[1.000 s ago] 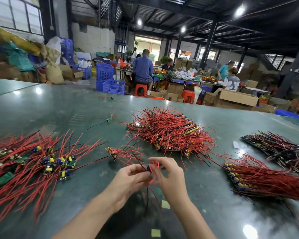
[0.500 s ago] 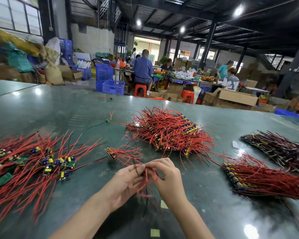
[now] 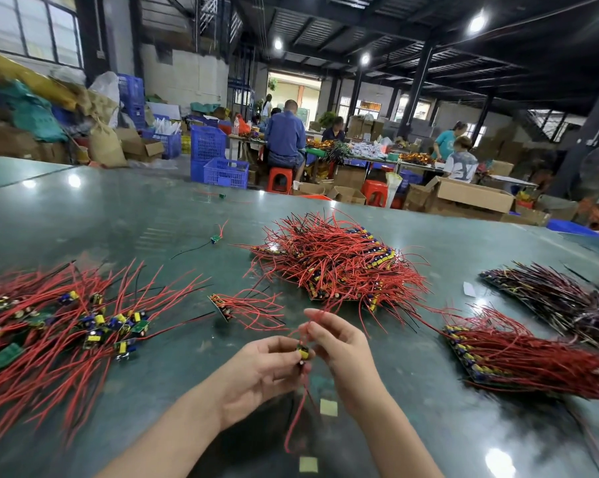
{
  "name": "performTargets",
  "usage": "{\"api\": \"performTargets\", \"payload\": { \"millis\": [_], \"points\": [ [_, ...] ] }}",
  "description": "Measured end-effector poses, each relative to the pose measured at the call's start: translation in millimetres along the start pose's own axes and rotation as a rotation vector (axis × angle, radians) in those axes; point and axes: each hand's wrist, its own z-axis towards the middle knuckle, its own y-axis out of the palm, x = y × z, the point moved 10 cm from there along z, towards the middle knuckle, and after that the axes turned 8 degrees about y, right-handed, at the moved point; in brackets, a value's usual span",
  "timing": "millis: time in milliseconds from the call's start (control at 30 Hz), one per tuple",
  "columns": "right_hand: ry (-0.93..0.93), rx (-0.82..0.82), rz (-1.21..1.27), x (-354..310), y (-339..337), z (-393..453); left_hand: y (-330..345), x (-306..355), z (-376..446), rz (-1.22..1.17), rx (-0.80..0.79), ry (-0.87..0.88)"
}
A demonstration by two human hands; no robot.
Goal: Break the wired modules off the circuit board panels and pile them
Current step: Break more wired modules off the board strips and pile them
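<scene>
The tabletop [image 3: 118, 215] is carrying all the work, and its largest load, the pile of separated modules [image 3: 53, 326], is spreading across the person's left side with red wires fanning toward the middle. A heap of unbroken panels [image 3: 339, 263] is lying beyond the hands, a second panel stack [image 3: 532, 360] is lying to the right, and a darker stack [image 3: 560, 298] is sitting farther right. A short panel strip [image 3: 222, 307] is resting between the left pile and the hands, its board edge facing left and its wires trailing right. The left hand [image 3: 260, 370] is curling its fingers and thumb around a single small module [image 3: 303, 351], pinching it at the fingertips just above the tabletop. The right hand [image 3: 339, 343] is pinching the red wires [image 3: 317, 317] that rise from that module, fingers bent, touching or nearly touching the left fingertips. More wire is hanging down from the module toward the person, so the long axis of the piece is running roughly away-and-toward, across the line to the pile. The module appears already free of any panel. The pile lies to the left of both hands, and the left hand is nearer to it, so the deposit probably calls for a leftward carry with the right hand releasing the wires.
</scene>
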Motion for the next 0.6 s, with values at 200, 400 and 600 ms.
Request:
{"api": "performTargets", "payload": {
  "millis": [200,400,600],
  "points": [
    [-0.154,-0.012,-0.291,-10.1,10.6,-3.6,-3.8,-2.0,1.9,0.029,0.049,-0.003],
    [-0.417,0.043,-0.543,-21.9,19.8,-13.5,1.2,-1.8,2.6,0.224,0.002,0.081],
    [-0.216,0.076,-0.223,-14.6,2.4,-5.5,6.2,9.4,1.4,0.384,0.002,0.180]
  ]
}}
